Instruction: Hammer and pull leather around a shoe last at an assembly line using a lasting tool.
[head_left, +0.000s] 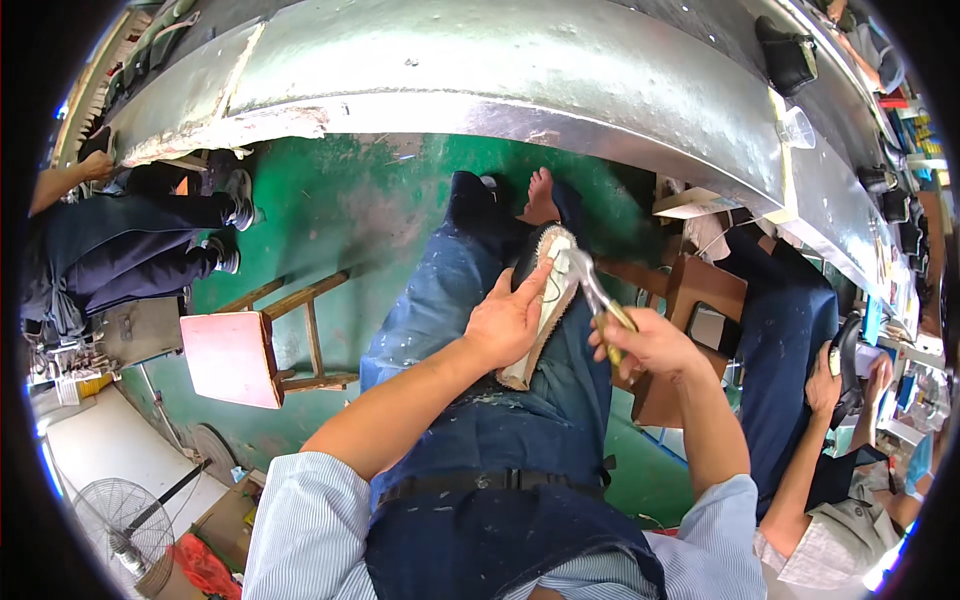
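A dark shoe [548, 330] lies bottom up across my thighs, its pale underside ringed by a tan stitched-looking edge. My left hand [510, 318] grips it from the left side, with fingers stretched over the underside toward the toe end. In my right hand [645, 345] are metal pincers [590, 283] with yellowish handles. Their curved head is at the right edge of the shoe's underside, near the toe end; I cannot tell whether the jaws bite on anything.
A metal-topped bench [470, 75] curves across the far side. To my left stands a wooden stool [232, 360] with a pinkish seat. A co-worker sits close on the right, holding a black shoe [848, 368]; another person's legs [140, 245] are at left. A fan [122, 530] stands lower left.
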